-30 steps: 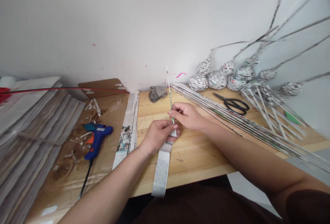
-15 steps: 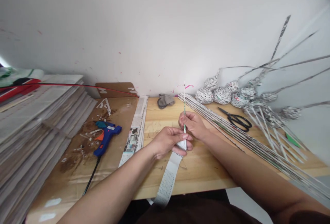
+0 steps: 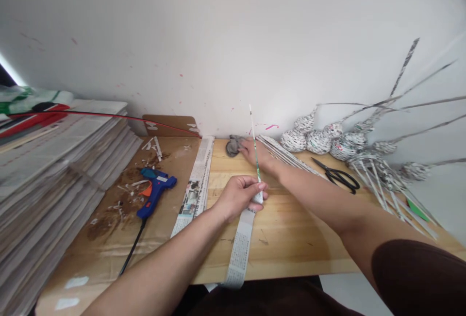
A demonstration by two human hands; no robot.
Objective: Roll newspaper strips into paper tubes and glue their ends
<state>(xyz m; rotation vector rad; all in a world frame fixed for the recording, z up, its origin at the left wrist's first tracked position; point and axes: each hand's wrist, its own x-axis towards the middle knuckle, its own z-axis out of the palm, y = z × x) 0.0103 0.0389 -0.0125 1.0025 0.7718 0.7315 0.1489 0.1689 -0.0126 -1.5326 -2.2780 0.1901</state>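
Observation:
Between the thumb and fingers of my left hand (image 3: 245, 194) is the rolled lower end of a thin newspaper tube (image 3: 255, 153), which points up and away. From that grip a flat strip of newspaper (image 3: 240, 248) hangs down over the table's front edge. My right hand (image 3: 257, 155) reaches past the tube to the back of the table. Its closed fingers are on the right side of a crumpled grey cloth (image 3: 233, 147); the fingertips are partly hidden there.
Left of my hands lie newspaper strips (image 3: 192, 187), a blue glue gun (image 3: 155, 192) and a tall newspaper stack (image 3: 73, 180). To the right are paper tubes (image 3: 286, 153), black scissors (image 3: 338, 176) and several woven paper gourd shapes (image 3: 293, 140) against the wall.
My right hand has let go of the paper tube and moved forward and left to the grey cloth. My left hand keeps its grip; the tube now leans slightly left.

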